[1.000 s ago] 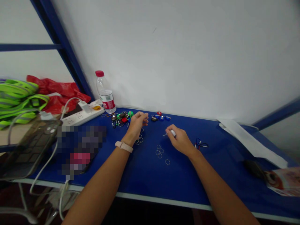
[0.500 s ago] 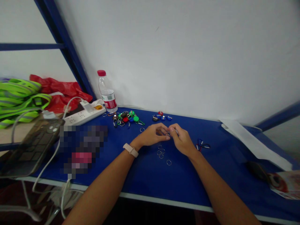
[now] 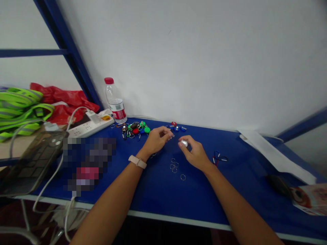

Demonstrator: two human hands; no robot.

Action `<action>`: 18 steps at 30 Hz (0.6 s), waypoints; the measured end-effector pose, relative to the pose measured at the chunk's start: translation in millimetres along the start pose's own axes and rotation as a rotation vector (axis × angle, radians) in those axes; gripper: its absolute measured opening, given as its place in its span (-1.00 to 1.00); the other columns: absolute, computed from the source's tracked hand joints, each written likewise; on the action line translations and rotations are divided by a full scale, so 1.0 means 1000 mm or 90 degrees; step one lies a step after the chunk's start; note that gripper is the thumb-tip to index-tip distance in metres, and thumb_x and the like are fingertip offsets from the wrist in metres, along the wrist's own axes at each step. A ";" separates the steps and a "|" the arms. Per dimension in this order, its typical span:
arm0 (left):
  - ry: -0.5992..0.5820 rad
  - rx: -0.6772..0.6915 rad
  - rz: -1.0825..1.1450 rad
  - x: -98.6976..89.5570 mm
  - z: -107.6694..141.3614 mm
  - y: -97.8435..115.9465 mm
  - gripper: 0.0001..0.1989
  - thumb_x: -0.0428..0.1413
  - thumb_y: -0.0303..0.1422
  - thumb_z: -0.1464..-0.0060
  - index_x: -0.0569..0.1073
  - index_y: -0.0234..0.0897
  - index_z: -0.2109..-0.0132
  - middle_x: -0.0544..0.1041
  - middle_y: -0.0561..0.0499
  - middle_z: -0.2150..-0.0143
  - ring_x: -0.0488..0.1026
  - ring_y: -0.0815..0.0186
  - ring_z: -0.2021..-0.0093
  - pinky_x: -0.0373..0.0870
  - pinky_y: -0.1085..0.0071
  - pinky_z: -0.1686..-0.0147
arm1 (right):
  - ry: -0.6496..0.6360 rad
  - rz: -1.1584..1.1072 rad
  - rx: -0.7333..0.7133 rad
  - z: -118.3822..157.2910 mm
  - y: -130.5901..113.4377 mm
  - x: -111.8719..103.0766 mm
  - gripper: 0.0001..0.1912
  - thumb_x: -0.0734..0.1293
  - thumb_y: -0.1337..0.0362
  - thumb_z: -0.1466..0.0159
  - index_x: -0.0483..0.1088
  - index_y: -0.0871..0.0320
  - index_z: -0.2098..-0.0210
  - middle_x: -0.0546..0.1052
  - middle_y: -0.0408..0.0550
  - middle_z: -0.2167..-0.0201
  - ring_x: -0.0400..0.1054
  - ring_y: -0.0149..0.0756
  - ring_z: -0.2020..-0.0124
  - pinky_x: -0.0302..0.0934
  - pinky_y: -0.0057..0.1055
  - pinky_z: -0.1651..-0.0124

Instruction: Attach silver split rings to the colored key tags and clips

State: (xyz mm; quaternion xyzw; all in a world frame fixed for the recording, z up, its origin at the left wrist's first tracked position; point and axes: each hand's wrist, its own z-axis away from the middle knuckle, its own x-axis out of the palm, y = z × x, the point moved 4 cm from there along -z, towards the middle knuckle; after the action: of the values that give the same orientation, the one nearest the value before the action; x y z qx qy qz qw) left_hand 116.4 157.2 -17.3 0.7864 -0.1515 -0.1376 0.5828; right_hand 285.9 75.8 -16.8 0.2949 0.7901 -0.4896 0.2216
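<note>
My right hand grips a round silvery badge reel between thumb and fingers. To its left, my left hand is closed in a pinch on a small shiny metal piece, whose exact kind is too small to make out. A gap separates the two hands, and no cord shows between them. On the blue table below lie several split rings, with a lone split ring nearer the front. Part of another ring shows under my left wrist.
Behind my left hand lies a pile of coloured badge reels with carabiners; a smaller group sits by the wall. Loose carabiners lie right of my right hand. A bottle, power strip and phone stand left.
My hands were together and have drawn apart, the left one moving left and slightly up. The silvery reel now shows in my right hand.
</note>
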 end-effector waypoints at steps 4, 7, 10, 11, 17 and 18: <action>0.123 -0.022 0.074 -0.012 -0.004 0.000 -0.93 0.26 -0.43 -0.07 0.55 -0.27 0.38 0.53 0.00 0.47 0.44 0.34 0.44 0.35 0.38 0.35 | 0.012 0.000 -0.010 0.000 -0.001 0.000 -0.75 0.27 0.13 -0.38 0.40 0.13 0.05 0.52 -0.11 0.42 0.38 -0.31 0.47 0.28 -0.39 0.34; 0.131 -0.031 0.095 -0.012 -0.005 0.001 -0.93 0.27 -0.44 -0.06 0.55 -0.29 0.38 0.53 0.01 0.47 0.42 0.36 0.45 0.33 0.40 0.37 | 0.018 -0.006 -0.016 0.001 0.000 0.001 -0.72 0.27 0.13 -0.38 0.36 0.13 -0.01 0.53 -0.09 0.40 0.40 -0.29 0.44 0.30 -0.36 0.31; 0.127 -0.019 0.092 -0.012 -0.005 0.002 -0.93 0.27 -0.45 -0.07 0.56 -0.29 0.38 0.53 0.01 0.46 0.40 0.37 0.46 0.30 0.41 0.38 | 0.029 -0.037 -0.026 0.001 0.001 0.002 -0.70 0.28 0.14 -0.38 0.31 0.14 -0.04 0.52 -0.09 0.39 0.42 -0.28 0.41 0.31 -0.35 0.29; 0.131 -0.013 0.087 -0.013 -0.005 0.003 -0.92 0.26 -0.45 -0.08 0.56 -0.29 0.38 0.53 0.02 0.46 0.40 0.38 0.46 0.30 0.41 0.38 | 0.034 -0.049 -0.031 0.000 0.002 0.002 -0.70 0.28 0.15 -0.38 0.30 0.15 -0.04 0.51 -0.09 0.38 0.42 -0.28 0.41 0.31 -0.34 0.29; 0.201 -0.028 0.106 -0.023 -0.007 0.003 -0.93 0.28 -0.47 -0.06 0.57 -0.30 0.38 0.54 0.01 0.46 0.41 0.38 0.47 0.31 0.41 0.39 | 0.047 -0.056 -0.024 -0.001 0.006 0.001 -0.77 0.28 0.19 -0.37 0.33 0.13 0.02 0.51 -0.08 0.39 0.41 -0.30 0.42 0.33 -0.34 0.30; 0.225 -0.028 0.117 -0.025 -0.007 0.003 -0.94 0.28 -0.46 -0.06 0.57 -0.30 0.37 0.55 0.01 0.45 0.43 0.37 0.46 0.32 0.41 0.40 | 0.045 -0.050 -0.024 0.000 0.006 0.001 -0.77 0.27 0.19 -0.37 0.34 0.13 0.03 0.51 -0.08 0.39 0.41 -0.30 0.42 0.33 -0.34 0.30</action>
State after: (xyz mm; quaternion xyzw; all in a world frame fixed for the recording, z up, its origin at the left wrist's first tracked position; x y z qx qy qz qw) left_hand 95.6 172.3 -11.3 0.7681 -0.1150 0.0532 0.6277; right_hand 289.5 78.5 -21.1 0.2761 0.8176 -0.4722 0.1798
